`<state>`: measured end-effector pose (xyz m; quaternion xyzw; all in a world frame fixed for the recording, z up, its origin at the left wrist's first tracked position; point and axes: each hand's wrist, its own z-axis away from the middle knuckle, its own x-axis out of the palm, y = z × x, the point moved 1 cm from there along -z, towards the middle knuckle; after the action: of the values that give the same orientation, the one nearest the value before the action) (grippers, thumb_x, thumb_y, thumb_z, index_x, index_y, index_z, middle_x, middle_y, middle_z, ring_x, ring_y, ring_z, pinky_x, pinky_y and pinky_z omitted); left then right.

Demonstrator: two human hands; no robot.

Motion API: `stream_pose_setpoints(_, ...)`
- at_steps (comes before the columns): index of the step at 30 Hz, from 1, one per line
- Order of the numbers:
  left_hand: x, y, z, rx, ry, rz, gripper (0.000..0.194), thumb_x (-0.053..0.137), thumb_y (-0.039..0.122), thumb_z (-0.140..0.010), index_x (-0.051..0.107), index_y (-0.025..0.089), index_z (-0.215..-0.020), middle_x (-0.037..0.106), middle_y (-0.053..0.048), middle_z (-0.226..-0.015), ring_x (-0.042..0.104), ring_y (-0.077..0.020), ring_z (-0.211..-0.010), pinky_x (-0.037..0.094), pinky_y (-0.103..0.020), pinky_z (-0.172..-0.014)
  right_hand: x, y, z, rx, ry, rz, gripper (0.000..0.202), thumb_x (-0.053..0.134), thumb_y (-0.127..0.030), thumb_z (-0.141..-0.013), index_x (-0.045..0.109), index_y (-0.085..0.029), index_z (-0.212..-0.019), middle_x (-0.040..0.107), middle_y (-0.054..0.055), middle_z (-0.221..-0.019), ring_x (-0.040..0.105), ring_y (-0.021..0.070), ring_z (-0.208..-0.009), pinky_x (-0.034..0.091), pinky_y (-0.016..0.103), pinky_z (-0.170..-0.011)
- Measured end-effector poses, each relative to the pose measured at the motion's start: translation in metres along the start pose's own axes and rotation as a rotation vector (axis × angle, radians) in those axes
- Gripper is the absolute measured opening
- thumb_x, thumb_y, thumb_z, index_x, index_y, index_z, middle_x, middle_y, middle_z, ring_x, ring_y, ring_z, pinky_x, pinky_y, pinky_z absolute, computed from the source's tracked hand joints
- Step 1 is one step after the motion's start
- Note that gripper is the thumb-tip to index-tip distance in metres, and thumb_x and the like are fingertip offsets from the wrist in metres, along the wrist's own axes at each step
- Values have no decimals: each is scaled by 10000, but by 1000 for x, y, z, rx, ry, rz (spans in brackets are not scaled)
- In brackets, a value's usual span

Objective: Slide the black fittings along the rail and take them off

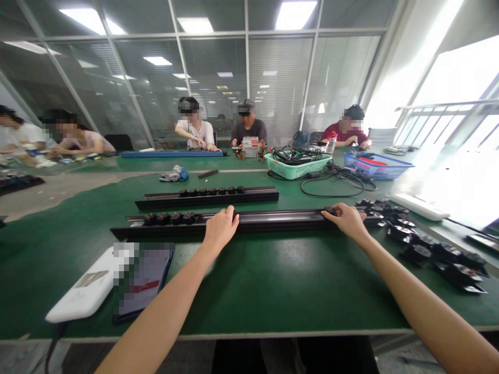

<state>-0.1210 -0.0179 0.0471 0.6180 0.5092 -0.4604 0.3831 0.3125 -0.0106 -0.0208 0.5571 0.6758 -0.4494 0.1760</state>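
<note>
A long black track rail [280,221] lies crosswise on the green table in front of me. Several small black round-topped parts [169,218] sit in a row in its channel near the left end. My left hand [221,227] is closed at mid-rail, its fingertips around a small dark part [234,213] that is mostly hidden. Toward the right end, my right hand [346,221] pinches another small black part [329,211] at the channel. Beyond lies a second black rail [210,199] with several such parts along it.
Many loose black parts [417,249] lie at the right. A white device [81,291] and a phone [146,283] rest front left. Farther back are a green basket [298,169] of cables, a blue basket [380,165] and a blue-grey cloth [174,174]. Several people sit across the table.
</note>
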Motion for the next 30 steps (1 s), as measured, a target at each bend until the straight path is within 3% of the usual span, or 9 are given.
stream_pose_setpoints(7,1,-1,0,22,18,3,334,367,361,-1105,581,185,-1291,724,-120,-1157,708,-266,-1036,544,-337,-810,-2,-4,2,38,-49,-2,577,484,-788,-847,639,-232,-858,663,69,-807,614,296,-846,408,456,-836)
stream_pose_setpoints(13,-1,0,3,32,39,-4,315,380,351,-1100,600,197,-1264,716,-136,-1192,592,-281,-1230,553,-331,-827,-8,-12,11,-15,-16,75,499,526,-681,-917,713,-219,-927,649,109,-944,612,277,-858,462,394,-761)
stream_pose_setpoints(20,-2,1,3,10,22,-2,331,370,339,-1101,589,180,-1291,693,-130,-1179,680,-270,-1069,549,-346,-812,-13,-20,14,40,-44,143,419,592,-609,-934,740,-222,-999,664,108,-956,627,274,-827,460,373,-701)
stream_pose_setpoints(30,0,-2,0,35,9,-22,336,366,348,-1101,574,191,-1313,683,-130,-1152,675,-276,-1091,541,-335,-810,-14,-22,14,45,-40,131,412,588,-604,-935,730,-220,-986,698,109,-992,632,265,-814,419,349,-665)
